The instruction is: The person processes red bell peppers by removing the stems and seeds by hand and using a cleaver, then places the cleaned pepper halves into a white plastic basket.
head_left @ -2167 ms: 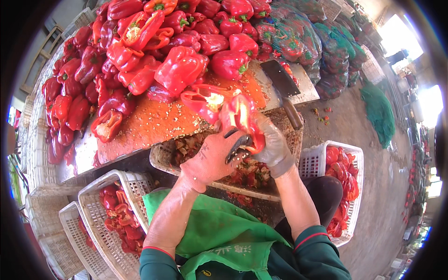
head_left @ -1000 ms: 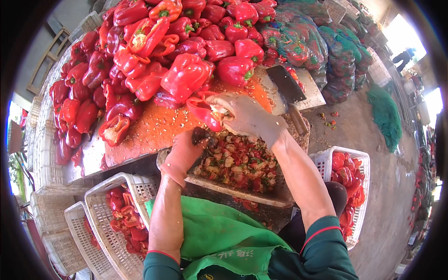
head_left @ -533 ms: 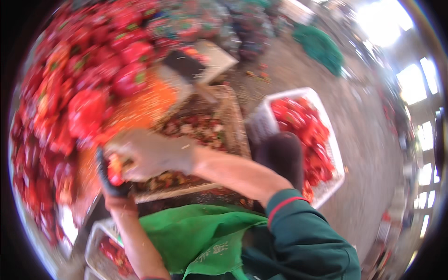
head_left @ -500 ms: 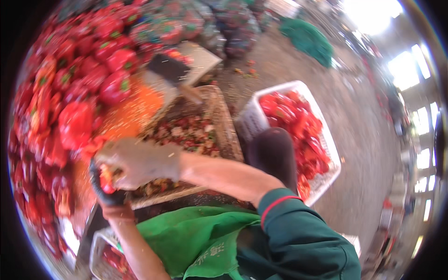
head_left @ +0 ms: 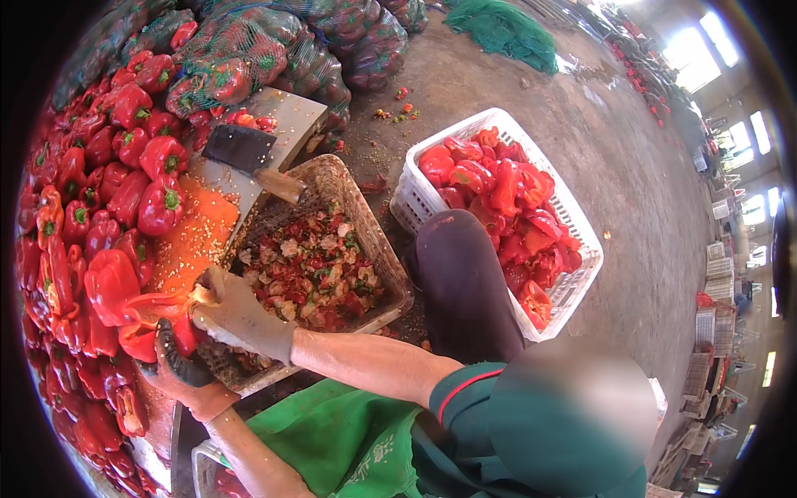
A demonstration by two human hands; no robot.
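My left hand (head_left: 183, 371), in a black-coated glove, grips a red bell pepper (head_left: 143, 315) from the near side. The pepper is split open, its pale inner side showing. On its right, my right hand (head_left: 245, 315), in a grey-white glove, is closed on the same pepper; some fingertips are hidden. Beneath my right forearm lies a dirty crate (head_left: 397, 292) with pepper cores and seeds in it. An orange board (head_left: 199, 217) strewn with seeds is just beyond my hands.
Whole red peppers (head_left: 91, 207) are heaped at left. A cleaver (head_left: 241, 148) rests on a pale block (head_left: 286, 124), its wooden handle over the core crate. Beyond my knee (head_left: 461, 266) stands a white crate (head_left: 588, 264) of pepper pieces. Filled mesh sacks (head_left: 307, 79) stand at the back.
The view has shifted and steadied. My hands, earlier close together around a pepper with the right on top, are now slightly apart, and the opened pepper shows between and beyond them.
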